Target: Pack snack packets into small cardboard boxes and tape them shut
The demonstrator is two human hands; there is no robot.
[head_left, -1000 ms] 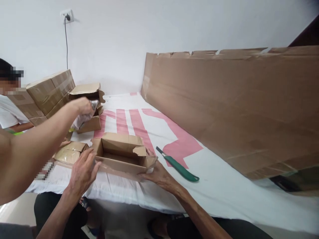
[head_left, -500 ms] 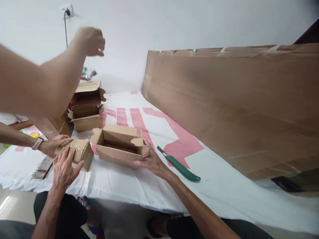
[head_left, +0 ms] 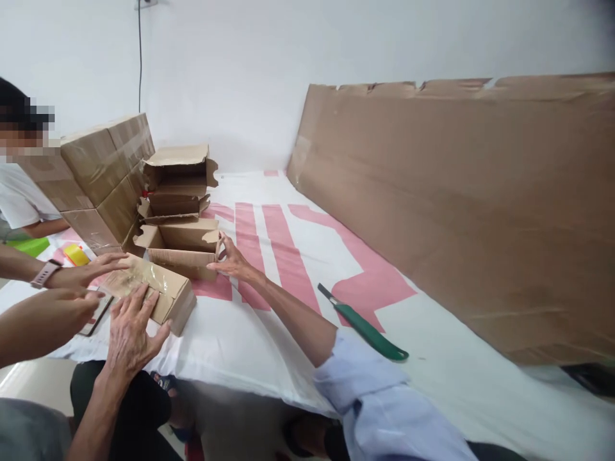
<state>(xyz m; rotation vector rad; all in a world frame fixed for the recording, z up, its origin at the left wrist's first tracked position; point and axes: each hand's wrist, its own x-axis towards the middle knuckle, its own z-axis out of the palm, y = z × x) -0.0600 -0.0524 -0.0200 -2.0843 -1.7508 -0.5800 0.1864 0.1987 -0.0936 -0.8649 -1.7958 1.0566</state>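
Note:
My right hand (head_left: 233, 259) grips the right end of an open-topped cardboard box (head_left: 182, 259), thumb on its near side and fingers behind the end flap. My left hand (head_left: 132, 330) lies with spread fingers on top of a closed cardboard box (head_left: 170, 282) with clear tape across its lid. Right beside that closed box are a co-worker's two hands, one with a watch (head_left: 45, 274) on the wrist. Behind the box in my right hand, more open cardboard boxes (head_left: 180, 155) stand close together.
Taped cartons (head_left: 91, 160) are stacked at the left, near another person. A yellow tape roll (head_left: 75, 255) and a phone-like flat object (head_left: 98, 314) lie there. A green-handled knife (head_left: 369, 333) rests on the white-and-pink cloth (head_left: 298, 256). A large cardboard sheet (head_left: 446, 205) leans along the right.
My right hand has moved the open box left and back, against the other open boxes. The co-worker's raised arm has come down beside the taped box. My left hand stays on that box.

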